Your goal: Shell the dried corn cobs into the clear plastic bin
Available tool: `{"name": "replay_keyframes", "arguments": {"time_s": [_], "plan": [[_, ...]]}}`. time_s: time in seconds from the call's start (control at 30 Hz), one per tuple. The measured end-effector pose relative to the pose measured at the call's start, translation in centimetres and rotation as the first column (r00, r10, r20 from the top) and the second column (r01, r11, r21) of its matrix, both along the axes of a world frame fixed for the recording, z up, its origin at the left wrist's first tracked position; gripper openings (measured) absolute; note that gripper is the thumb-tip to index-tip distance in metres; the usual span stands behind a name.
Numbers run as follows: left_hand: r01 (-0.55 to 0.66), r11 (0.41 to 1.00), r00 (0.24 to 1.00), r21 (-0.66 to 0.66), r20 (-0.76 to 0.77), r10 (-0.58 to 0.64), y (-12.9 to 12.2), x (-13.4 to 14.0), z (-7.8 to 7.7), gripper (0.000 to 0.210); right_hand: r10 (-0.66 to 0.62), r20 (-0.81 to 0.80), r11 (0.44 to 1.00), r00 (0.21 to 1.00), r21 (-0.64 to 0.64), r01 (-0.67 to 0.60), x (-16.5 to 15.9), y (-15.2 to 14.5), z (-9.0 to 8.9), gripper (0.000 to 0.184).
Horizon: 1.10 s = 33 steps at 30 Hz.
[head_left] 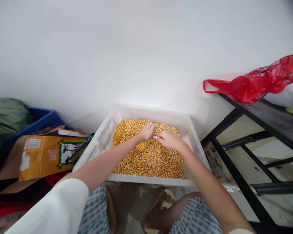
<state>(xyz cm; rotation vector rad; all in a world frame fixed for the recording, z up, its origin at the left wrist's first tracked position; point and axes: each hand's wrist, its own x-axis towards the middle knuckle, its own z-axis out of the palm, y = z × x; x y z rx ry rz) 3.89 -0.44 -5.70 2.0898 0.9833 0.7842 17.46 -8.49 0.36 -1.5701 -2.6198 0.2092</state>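
Observation:
A white plastic tub (151, 181) holds a deep layer of loose yellow corn kernels (156, 162). My left hand (147, 131) is closed over the middle of the kernels, its fingers curled and partly hidden. Just below its wrist shows a corn cob (142, 146) with its kernels on; I cannot tell whether a hand touches it. Close on the right, my right hand (168, 140) has thumb and fingers pinched together towards the left hand. What lies between those fingertips is too small to name. Another full corn cob (118, 132) rests on the kernels at the tub's left side.
A white wall rises behind the tub. To the left are an orange cardboard box (48, 156) and a blue crate (42, 122). A black metal frame (236, 165) stands on the right, with a red plastic bag (256, 83) on top. My feet are below the tub.

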Motion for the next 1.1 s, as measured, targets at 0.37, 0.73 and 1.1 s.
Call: {"name": "replay_keyframes", "arguments": {"time_s": [0.37, 0.73, 1.1], "plan": [[0.054, 0.998, 0.997, -0.024, -0.055, -0.055, -0.3, 0.4, 0.0, 0.038, 0.019, -0.143, 0.993, 0.99, -0.114, -0.036, 1.8, 0.6, 0.2, 0.031], [0.017, 0.997, 0.998, -0.074, 0.063, -0.012, 1.4, -0.4, -1.0, 0.041, -0.002, -0.076, 1.0, 0.997, 0.022, 0.004, 0.9, 0.1, 0.4, 0.033], [-0.04, 0.998, 0.999, -0.052, 0.025, 0.041, 1.5, -0.7, -0.8, 0.041, -0.03, 0.016, 0.995, 0.999, 0.101, 0.029, 0.5, 0.1, 0.2, 0.031]]}}
